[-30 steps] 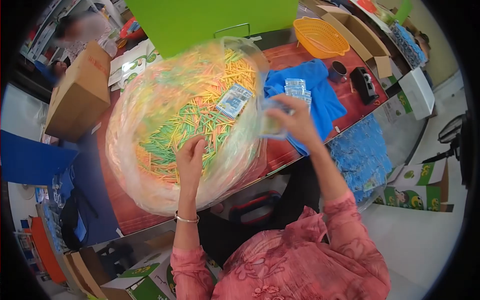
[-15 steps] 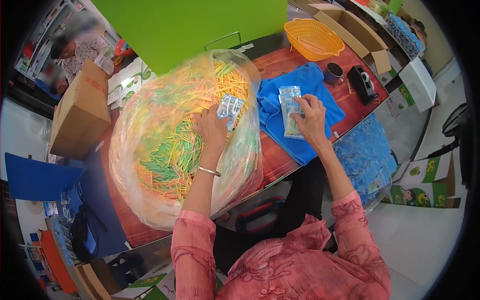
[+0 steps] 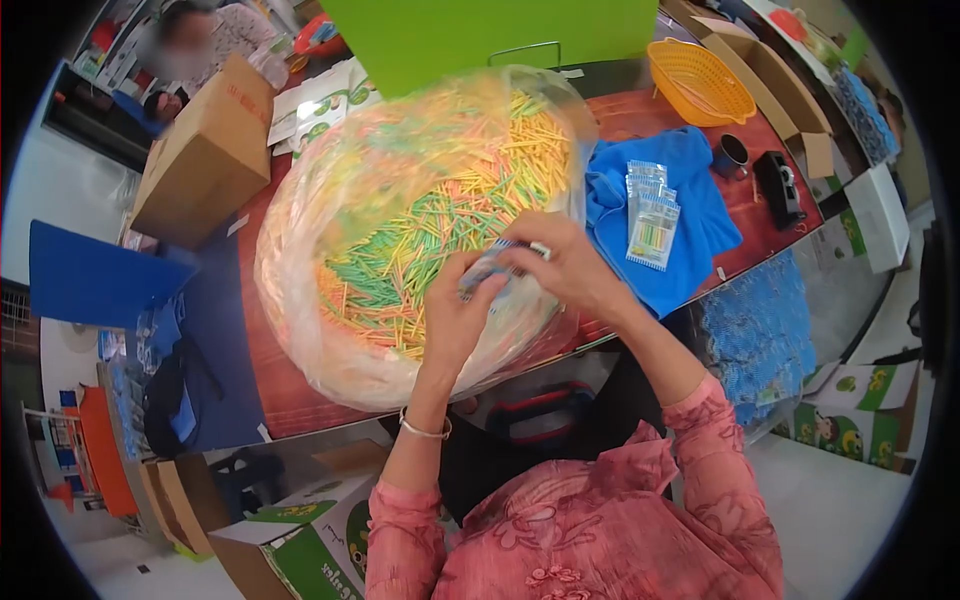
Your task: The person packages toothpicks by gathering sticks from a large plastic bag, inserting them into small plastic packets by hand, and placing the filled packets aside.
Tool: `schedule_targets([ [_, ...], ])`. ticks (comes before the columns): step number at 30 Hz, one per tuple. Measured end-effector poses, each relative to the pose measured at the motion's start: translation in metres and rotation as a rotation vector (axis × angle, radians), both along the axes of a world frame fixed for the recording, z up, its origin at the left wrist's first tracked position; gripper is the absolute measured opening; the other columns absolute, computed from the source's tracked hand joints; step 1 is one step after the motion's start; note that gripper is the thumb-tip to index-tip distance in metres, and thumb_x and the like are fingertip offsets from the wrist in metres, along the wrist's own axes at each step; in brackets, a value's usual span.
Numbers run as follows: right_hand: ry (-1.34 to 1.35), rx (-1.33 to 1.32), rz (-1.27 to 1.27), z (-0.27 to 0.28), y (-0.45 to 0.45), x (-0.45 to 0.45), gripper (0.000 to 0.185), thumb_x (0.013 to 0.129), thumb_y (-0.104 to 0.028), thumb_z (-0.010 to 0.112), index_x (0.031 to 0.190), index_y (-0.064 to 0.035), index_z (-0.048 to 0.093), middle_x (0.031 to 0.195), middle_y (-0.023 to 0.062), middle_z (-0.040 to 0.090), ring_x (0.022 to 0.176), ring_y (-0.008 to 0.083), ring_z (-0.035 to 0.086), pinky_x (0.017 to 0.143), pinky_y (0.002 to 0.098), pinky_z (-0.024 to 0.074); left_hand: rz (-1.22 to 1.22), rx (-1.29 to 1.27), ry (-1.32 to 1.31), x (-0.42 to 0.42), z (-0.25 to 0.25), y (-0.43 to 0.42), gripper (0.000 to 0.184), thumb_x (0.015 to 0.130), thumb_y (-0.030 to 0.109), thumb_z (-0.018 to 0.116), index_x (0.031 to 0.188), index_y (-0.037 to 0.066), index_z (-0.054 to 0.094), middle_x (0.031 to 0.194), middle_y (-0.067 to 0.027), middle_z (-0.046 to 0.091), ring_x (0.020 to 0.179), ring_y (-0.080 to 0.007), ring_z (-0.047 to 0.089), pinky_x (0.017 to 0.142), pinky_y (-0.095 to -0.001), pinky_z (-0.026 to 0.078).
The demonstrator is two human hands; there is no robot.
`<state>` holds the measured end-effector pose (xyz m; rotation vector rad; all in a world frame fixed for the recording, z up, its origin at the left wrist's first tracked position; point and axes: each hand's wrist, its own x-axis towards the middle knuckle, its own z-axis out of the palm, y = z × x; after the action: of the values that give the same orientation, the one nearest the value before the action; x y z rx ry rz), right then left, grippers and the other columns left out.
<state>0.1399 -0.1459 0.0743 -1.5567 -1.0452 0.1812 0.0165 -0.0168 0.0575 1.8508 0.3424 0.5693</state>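
Over the near edge of the big clear bag, my left hand and my right hand are both closed on a small blue-and-white plastic packet. Fingers cover much of it, and its contents cannot be made out. The clear bag is full of thin sticks in yellow, green, orange and pink. To the right of my hands, several similar packets lie overlapping on a folded blue cloth; coloured sticks show through the top one.
Behind the cloth stand a yellow basket, a dark mug and a black tape dispenser. A heap of blue packets sits low at right. A cardboard box and another person are at left.
My right hand has left the packets on the cloth and moved left to join my left hand at the held packet. The view has shifted, so the table appears farther right and higher.
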Motion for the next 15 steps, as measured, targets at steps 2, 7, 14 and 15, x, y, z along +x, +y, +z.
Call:
schedule_targets([
  [2, -0.090, -0.010, 0.029, -0.012, 0.016, -0.014, 0.015, 0.082, -0.011, 0.069, 0.081, 0.0026, 0.062, 0.071, 0.0169, 0.058, 0.068, 0.0332, 0.060, 0.062, 0.0406, 0.0451, -0.001, -0.067, 0.040, -0.022, -0.003, 0.006, 0.013, 0.090, 0.008, 0.070, 0.097, -0.001, 0.064, 0.080, -0.0033, 0.060, 0.073, -0.0106, 0.053, 0.066, -0.0276, 0.045],
  [7, 0.045, -0.139, 0.163, -0.024, 0.041, -0.048, 0.024, 0.087, -0.019, 0.067, 0.077, 0.0014, 0.061, 0.067, 0.0161, 0.056, 0.063, 0.0321, 0.057, 0.060, 0.0408, 0.0432, 0.048, -0.247, 0.137, -0.074, -0.021, 0.022, 0.017, 0.100, 0.014, 0.060, 0.090, -0.001, 0.062, 0.076, 0.0043, 0.053, 0.071, -0.0047, 0.046, 0.062, -0.0234, 0.040],
  [14, -0.363, -0.175, 0.030, -0.074, 0.081, -0.025, 0.011, 0.080, -0.013, 0.066, 0.075, -0.0025, 0.065, 0.076, 0.0133, 0.059, 0.078, 0.0338, 0.059, 0.070, 0.0448, 0.0456, 0.365, -0.205, 0.097, -0.114, -0.021, 0.054, 0.028, 0.104, 0.019, 0.054, 0.085, 0.000, 0.062, 0.074, 0.0056, 0.051, 0.069, -0.0039, 0.043, 0.060, -0.0236, 0.037],
  [15, -0.485, -0.190, 0.064, -0.079, 0.087, -0.023, 0.008, 0.078, -0.010, 0.065, 0.075, -0.0028, 0.066, 0.079, 0.0131, 0.060, 0.083, 0.0339, 0.059, 0.072, 0.0452, 0.0458, 0.393, -0.194, 0.083, -0.115, -0.021, 0.059, 0.027, 0.104, 0.018, 0.054, 0.085, -0.001, 0.062, 0.074, 0.0045, 0.051, 0.069, -0.0049, 0.044, 0.060, -0.0242, 0.037],
])
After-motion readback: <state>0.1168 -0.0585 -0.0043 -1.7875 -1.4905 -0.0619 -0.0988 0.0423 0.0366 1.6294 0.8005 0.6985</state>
